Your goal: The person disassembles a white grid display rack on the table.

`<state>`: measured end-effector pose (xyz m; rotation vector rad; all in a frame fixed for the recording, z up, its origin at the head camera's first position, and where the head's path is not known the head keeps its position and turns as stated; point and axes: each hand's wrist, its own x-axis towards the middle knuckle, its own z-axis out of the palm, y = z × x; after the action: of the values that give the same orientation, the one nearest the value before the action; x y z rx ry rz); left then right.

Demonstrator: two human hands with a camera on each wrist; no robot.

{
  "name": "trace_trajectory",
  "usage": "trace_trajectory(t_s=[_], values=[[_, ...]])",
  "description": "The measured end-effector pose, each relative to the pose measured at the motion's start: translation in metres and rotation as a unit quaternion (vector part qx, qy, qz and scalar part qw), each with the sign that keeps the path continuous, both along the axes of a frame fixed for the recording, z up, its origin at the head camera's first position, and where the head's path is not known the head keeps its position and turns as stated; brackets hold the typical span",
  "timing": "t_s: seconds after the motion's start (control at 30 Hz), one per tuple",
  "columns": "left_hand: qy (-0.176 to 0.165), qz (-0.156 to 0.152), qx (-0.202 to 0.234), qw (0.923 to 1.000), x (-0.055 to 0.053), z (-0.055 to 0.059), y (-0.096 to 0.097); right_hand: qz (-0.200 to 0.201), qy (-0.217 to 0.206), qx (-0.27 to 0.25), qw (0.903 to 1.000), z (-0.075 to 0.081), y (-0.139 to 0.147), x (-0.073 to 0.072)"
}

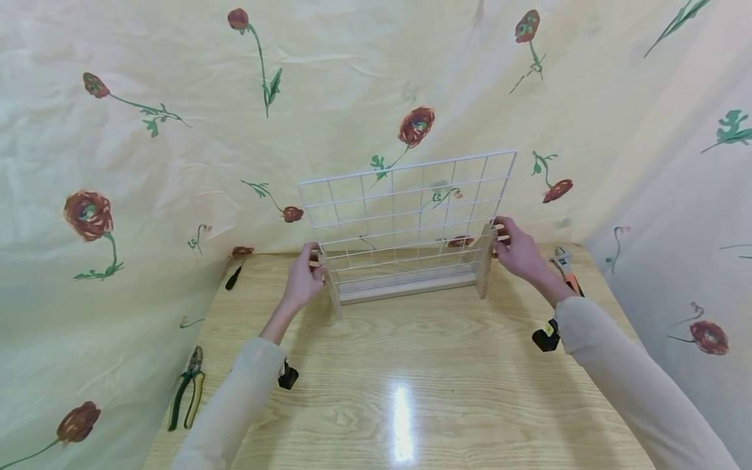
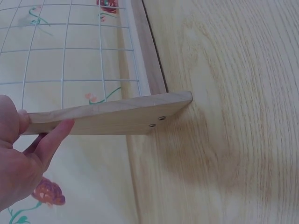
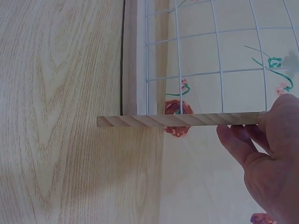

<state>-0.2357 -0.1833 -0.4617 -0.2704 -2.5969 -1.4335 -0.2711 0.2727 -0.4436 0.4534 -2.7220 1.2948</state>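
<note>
- Two tools lie along the table's left side: pliers [image 1: 192,373], nearer the person, and a dark screwdriver [image 1: 232,281] farther back. Both seem set aside there to leave the middle free for the rack.
- Left hand [image 1: 305,281]: it grips the upper end of the left board [image 2: 117,114], thumb and fingers on opposite faces. A hold so high probably serves to keep the board from tipping.
- Two screw heads [image 2: 161,118] show on that board's outer face, level with the rail; they presumably fasten the two together.
- Next comes the white grid [image 1: 422,189], spanning the gap between the boards and rising well above them. Its lower edge lies along the rail; whether a groove seats it cannot be told.
- Below it, the wooden rail [image 1: 408,292] runs between the boards near their feet, likely spacing them apart.
- The whole rack stands toward the back of the table [image 1: 411,352], before the floral cloth [image 1: 352,78].
- Right board [image 1: 484,264]: it stands on edge at the other end, apparently as a matching support.
- Right hand [image 1: 517,251]: it pinches this board's upper end, mirroring the left, perhaps so that both ends are steadied evenly.
- Farthest right, an orange-handled wrench [image 1: 566,267] lies near the back, partly hidden by the right forearm.
</note>
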Motion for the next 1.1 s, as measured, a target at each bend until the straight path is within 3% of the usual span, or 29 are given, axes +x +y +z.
trace_trajectory(t_s=[0.43,0.73,1.1], values=[[0.037,0.008,-0.008,0.9993,0.012,-0.003,-0.001,0.004,0.008,-0.002,1.0,0.0,-0.003,0.004],[0.027,0.012,0.0,0.9996,0.021,-0.002,-0.002,0.004,0.031,-0.005,0.9995,-0.001,-0.004,0.007],[0.009,0.025,0.041,0.9988,0.029,-0.001,-0.003,0.008,0.027,-0.016,0.9995,0.0,-0.008,0.013]])
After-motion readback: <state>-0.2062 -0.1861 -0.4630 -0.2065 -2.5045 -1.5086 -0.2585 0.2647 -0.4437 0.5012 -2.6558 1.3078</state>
